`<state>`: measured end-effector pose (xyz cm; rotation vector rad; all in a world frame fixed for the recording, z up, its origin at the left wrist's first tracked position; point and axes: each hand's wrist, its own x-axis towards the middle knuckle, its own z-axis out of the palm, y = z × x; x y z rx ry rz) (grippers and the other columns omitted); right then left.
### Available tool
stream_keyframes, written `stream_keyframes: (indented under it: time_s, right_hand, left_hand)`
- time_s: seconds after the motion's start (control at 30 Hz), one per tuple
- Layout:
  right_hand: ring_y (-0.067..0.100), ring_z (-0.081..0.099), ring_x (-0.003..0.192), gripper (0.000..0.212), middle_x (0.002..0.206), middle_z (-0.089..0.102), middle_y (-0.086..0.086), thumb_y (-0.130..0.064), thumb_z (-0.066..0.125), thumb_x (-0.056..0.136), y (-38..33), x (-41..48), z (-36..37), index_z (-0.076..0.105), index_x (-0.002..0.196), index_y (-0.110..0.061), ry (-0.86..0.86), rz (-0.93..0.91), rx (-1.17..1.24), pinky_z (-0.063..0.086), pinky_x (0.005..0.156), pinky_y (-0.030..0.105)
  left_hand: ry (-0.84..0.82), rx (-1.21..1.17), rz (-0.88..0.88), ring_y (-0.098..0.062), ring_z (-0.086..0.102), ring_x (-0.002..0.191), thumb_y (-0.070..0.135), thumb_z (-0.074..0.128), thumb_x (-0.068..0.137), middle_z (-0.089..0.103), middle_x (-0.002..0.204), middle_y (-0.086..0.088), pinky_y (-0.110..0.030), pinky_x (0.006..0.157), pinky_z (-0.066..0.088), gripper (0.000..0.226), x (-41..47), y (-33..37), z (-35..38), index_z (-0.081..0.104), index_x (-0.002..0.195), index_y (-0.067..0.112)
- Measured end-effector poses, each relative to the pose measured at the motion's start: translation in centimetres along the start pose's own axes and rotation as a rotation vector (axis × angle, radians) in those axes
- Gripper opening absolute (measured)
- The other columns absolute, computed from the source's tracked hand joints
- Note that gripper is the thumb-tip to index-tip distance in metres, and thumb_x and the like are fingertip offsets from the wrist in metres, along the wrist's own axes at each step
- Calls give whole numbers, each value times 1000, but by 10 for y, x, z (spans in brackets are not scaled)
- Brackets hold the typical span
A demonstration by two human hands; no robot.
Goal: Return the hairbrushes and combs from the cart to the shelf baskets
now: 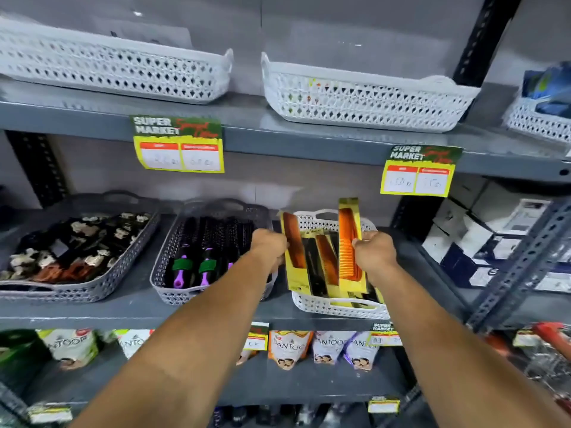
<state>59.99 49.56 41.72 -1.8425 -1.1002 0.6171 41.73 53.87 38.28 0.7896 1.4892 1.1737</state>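
Observation:
A white lattice basket (336, 308) on the middle shelf holds several packaged combs. My left hand (268, 246) grips a brown comb in a yellow pack (293, 242) at the basket's left side. My right hand (375, 250) grips an orange comb in a yellow pack (349, 242), held upright over the basket's right half. More brown and black combs (324, 267) lie in the basket between the two. To the left, a grey basket (163, 273) holds round hairbrushes (207, 261) with purple and green handles.
A grey basket of hair clips (71, 245) is at the far left. Two white baskets (364, 97) stand on the upper shelf above yellow price tags (179, 149). Pouches (287, 347) fill the lower shelf. Boxes (482, 242) and a red cart handle (553, 338) are at the right.

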Motion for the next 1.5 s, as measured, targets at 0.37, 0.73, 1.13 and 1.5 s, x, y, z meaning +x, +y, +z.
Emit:
stream_keyframes:
  time_s: [0.37,0.73,1.13,1.5]
  right_hand:
    - [31,61,112,30,123,65,11,-17,63,88,43,57,-3,61,118,-12,-26,72,-13,49,98,37]
    - [31,64,108,30,119,67,13,-13,60,90,68,80,21,59,120,-10,-110,142,16,50,89,31]
    - [29,63,102,23,115,66,13,-9,57,92,77,73,27,60,114,-8,-114,56,-254,40,74,23]
    - [36,59,108,23,130,55,14,1,51,86,71,53,26,65,104,-4,-74,-297,-590,52,83,39]
  left_hand:
    - [-16,182,0,-23,53,57,-10,49,80,52,61,-12,-39,59,52,35,42,-2,61,54,53,12]
    - [-8,417,2,-25,63,65,0,51,87,68,92,-22,-20,40,38,23,39,-20,79,62,107,-4]
    - [4,511,6,-34,61,108,-6,41,88,61,117,-26,-34,73,51,32,32,-31,83,56,115,-9]
    - [-152,590,133,-26,59,76,8,45,89,63,84,-12,-32,67,49,19,18,-21,78,63,83,12]
